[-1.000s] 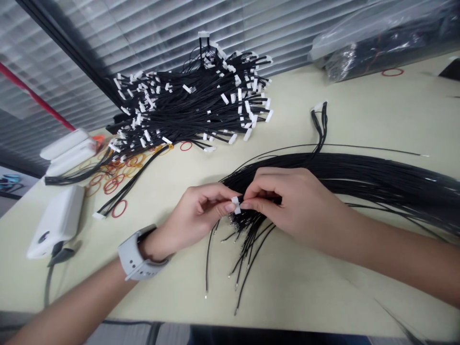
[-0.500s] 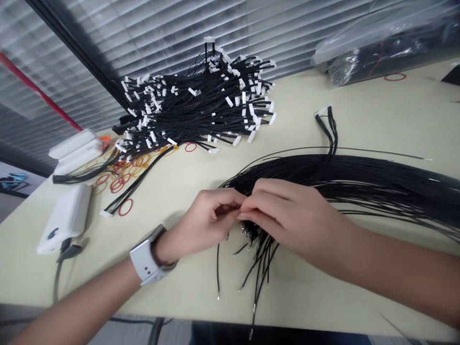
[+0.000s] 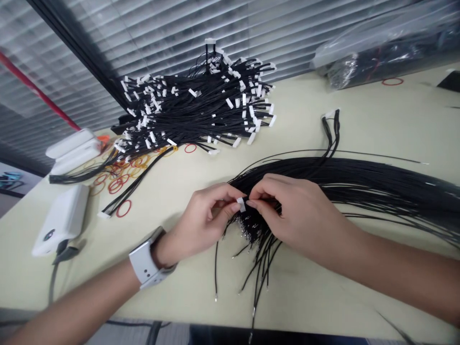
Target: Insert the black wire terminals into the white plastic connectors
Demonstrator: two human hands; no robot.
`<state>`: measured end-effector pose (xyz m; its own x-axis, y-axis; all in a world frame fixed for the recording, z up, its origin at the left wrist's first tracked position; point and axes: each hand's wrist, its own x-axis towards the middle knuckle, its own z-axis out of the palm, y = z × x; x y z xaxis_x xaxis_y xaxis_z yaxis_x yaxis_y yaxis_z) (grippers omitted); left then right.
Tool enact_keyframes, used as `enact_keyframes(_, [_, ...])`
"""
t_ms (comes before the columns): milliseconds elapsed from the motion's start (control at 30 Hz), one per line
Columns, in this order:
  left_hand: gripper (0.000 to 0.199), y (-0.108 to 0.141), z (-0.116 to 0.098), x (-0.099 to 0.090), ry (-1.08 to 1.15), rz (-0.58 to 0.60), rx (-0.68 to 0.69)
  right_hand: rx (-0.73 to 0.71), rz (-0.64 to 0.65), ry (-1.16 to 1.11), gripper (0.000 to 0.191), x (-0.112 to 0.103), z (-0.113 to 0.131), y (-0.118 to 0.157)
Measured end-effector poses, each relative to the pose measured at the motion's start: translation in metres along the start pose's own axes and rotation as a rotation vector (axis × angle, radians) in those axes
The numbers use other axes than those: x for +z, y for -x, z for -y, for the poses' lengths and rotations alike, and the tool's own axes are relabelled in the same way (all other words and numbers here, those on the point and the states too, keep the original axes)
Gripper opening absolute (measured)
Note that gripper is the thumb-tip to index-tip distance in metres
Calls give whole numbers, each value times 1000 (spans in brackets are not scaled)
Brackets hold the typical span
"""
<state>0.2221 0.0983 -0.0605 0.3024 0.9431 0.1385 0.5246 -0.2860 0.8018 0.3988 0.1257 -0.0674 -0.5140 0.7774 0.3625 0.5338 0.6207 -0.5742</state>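
Between finger and thumb my left hand (image 3: 210, 211) pinches a small white connector (image 3: 241, 204). My right hand (image 3: 293, 206) is closed just to its right, pinching a black wire (image 3: 247, 200) at the connector's side; its fingers hide most of that wire. Beneath both hands lies a thick bundle of loose black wires (image 3: 373, 175) that runs off to the right. Its bare metal-tipped ends (image 3: 247, 230) cluster below the connector, and several strands stick out toward the table's front edge. A short black cable with a white connector (image 3: 332, 132) rests across the bundle.
A large heap of black cables with white connectors (image 3: 194, 110) stands at the back by the blinds. Red and yellow rubber bands (image 3: 120, 179) and a white power bank (image 3: 61, 220) with a cord lie at left. A plastic-wrapped bundle (image 3: 381, 57) sits back right.
My hands have drawn slightly apart, and the white connector now shows between them. The view has shifted a little.
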Motion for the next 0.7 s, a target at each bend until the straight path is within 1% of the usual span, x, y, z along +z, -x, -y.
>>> enact_keyframes(100, [10, 0, -1, -1, -118, -19, 64, 2, -18, 0, 9, 0, -1, 0])
enact_keyframes(233, [11, -2, -1, -2, -113, -61, 34, -12, -8, 31, 10, -4, -3, -2])
enact_keyframes(367, [10, -3, 0, -3, -105, -46, 40, -53, 29, 24, 11, -5, -3, -2])
enact_keyframes(567, [13, -1, -1, -4, -171, -2, 101, -96, 14, 18, 13, 2, -3, -1])
enact_keyframes(633, [13, 0, -2, -4, -141, 0, 82, -128, 8, 7, 13, 4, -3, -1])
enact_keyframes(700, [12, -1, -1, -4, -54, 17, 25, -162, 1, -8, 13, 3, -4, -2])
